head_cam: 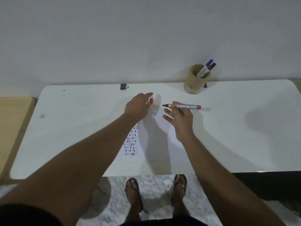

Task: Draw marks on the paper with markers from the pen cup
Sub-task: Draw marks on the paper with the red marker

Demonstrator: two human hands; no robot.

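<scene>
From my remote view I look down on a white rounded-corner desk (65,128) set against a pale wall. My right hand (180,118) holds a grey-barrelled marker with a red end plug (183,106): the grip is closed on the barrel between thumb and forefinger, while the other fingers spread loose. The marker lies level above the desk, its uncapped dark tip pointing to 9 o'clock. My left hand (136,106) reaches toward 12 o'clock, fingers partly curled; the small red marker cap (151,101) shows at its fingertips, though I cannot tell whether the grip pinches the cap or only touches it. The white sheet of paper (162,144) lies flat at the desk's centre, beneath and between both forearms. Its left strip carries columns of short blue, black and red marks (131,141). At 1 o'clock, near the back edge of the desk, stands a tan cylindrical pen cup (194,82) holding a blue-capped marker (205,67) and a black-capped marker (210,68), both leaning right. Two sandalled feet (156,190) stand on the mottled floor at 6 o'clock.
</scene>
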